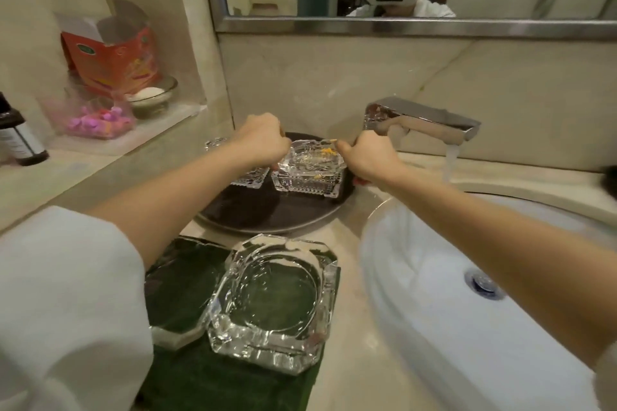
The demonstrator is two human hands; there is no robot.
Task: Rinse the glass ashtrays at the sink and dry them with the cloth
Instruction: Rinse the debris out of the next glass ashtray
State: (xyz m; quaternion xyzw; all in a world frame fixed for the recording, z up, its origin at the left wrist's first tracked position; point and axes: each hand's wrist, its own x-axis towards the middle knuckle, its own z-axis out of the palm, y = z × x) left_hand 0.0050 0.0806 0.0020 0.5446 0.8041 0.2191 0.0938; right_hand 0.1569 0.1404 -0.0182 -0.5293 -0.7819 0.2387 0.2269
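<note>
Glass ashtrays: a stack of two (309,170) stands on the far right part of a dark round tray (267,213), the upper one holding yellowish debris. The left hand (263,140) is curled onto the left edge of the upper ashtray, and the right hand (365,157) is curled onto its right edge, so that the piece is gripped between the two; the fingertips themselves are mostly hidden behind the knuckles. A further ashtray (248,177) sits on the tray just left of the stack, largely covered by the left forearm, and another glass edge (215,143) shows behind the left wrist.

In the foreground, a large empty ashtray (272,304) with cut corners rests on a dark green cloth (213,380) spread on the beige stone desk (347,237). A flat glass piece (177,290) lies on the same cloth, touching the large ashtray on its left; what it is cannot be told.

To the right, a white basin (417,294) is set into the desk, with a metal drain (484,284) at its bottom. A chrome tap (420,120) stands behind the right hand, and water (450,163) runs from its spout into the basin.

At the left, a wall niche holds a red carton (113,57) with open flaps, a soap dish (150,95) and a clear bag of pink items (96,117). A dark bottle (18,137) stands at the frame's left edge. White sleeves (66,294) cover the upper arms.
</note>
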